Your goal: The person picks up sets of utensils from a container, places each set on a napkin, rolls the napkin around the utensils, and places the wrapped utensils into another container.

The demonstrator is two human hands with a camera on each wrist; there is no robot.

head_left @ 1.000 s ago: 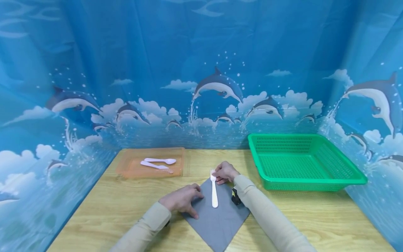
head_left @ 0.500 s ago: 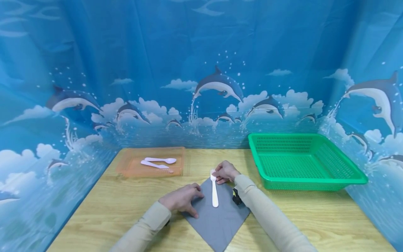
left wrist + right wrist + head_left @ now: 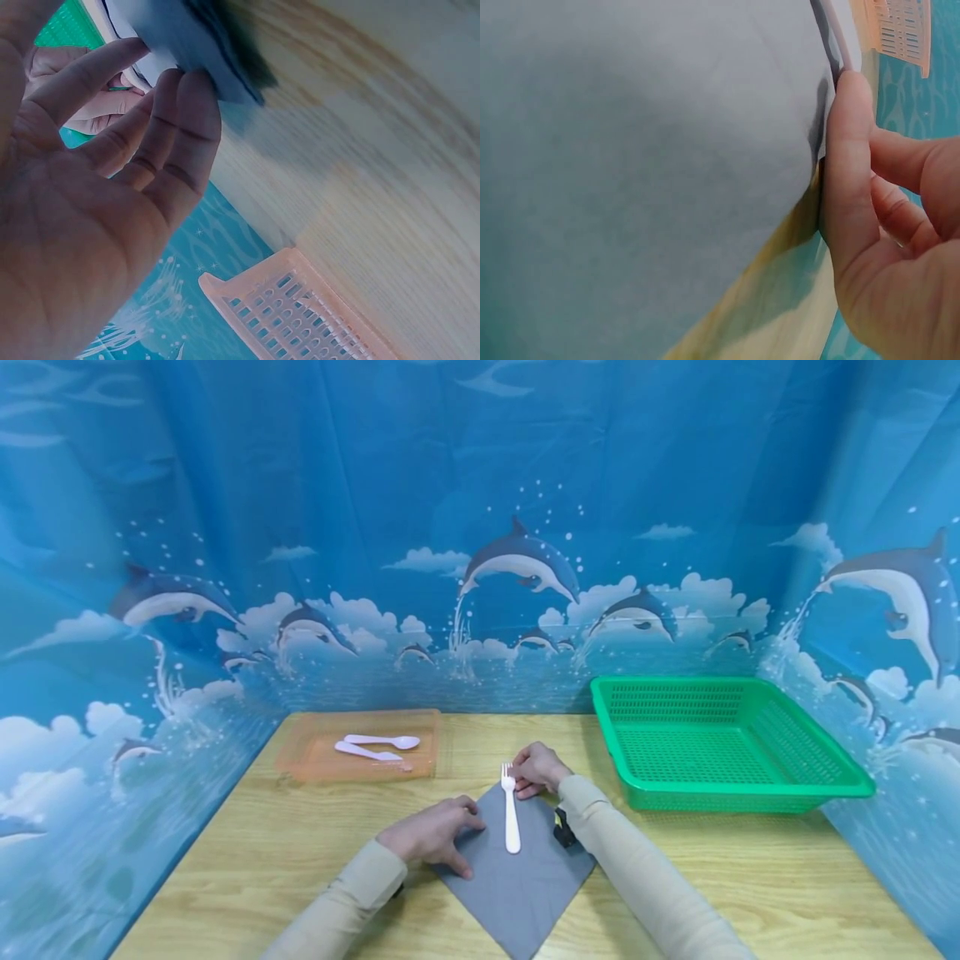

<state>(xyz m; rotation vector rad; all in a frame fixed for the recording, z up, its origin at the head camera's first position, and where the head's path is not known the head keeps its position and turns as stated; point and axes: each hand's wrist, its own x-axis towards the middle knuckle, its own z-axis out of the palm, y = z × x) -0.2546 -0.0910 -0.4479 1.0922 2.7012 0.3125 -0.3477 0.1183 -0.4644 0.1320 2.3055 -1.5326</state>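
Note:
A white plastic fork [image 3: 512, 822] lies tines away on a folded grey napkin [image 3: 528, 885], which is turned corner-forward on the table. My right hand [image 3: 538, 770] is at the fork's head, thumb and fingers pinching its right side near the tines. In the right wrist view, the thumb [image 3: 850, 150] touches the pale fork edge beside the grey cloth. My left hand [image 3: 435, 835] rests at the napkin's left corner with spread, relaxed fingers. Its fingertips touch the layered cloth edge in the left wrist view, and the palm [image 3: 75, 232] holds nothing.
At the back left, an orange basket [image 3: 311, 760] holds a white spoon [image 3: 381, 742] and a white knife [image 3: 367, 751]. A large green basket [image 3: 637, 802] stands at the back right. A dolphin-print curtain [image 3: 480, 460] surrounds the wooden table [image 3: 300, 827].
Both hands stay nearly in place, and the fork and napkin have not visibly moved. A little more of the fork's tines shows beside my right fingertips.

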